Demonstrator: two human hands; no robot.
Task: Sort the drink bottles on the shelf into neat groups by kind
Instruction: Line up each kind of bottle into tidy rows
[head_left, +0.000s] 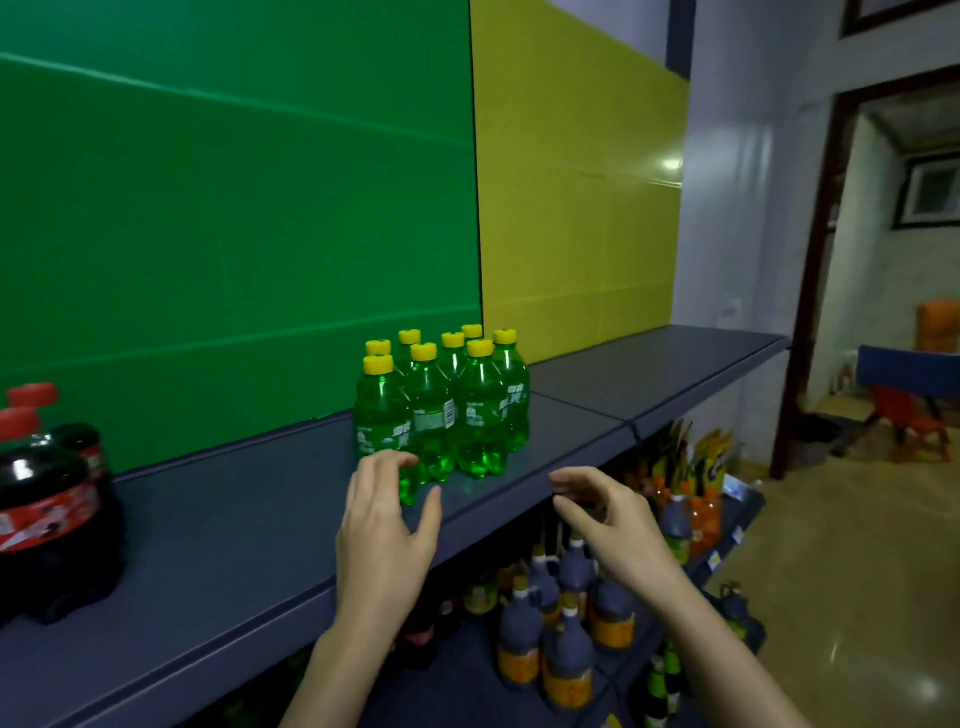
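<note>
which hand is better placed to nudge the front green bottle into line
Left. The left hand is right at the front-left green bottle, fingers open around its base. The right hand hangs empty off the shelf edge.

I can't make out any readable text. The green bottles (441, 410) at 12 o'clock carry white label marks, and the cola bottles (49, 499) at 9 o'clock have red labels, but all lettering is too blurred to read.
</note>
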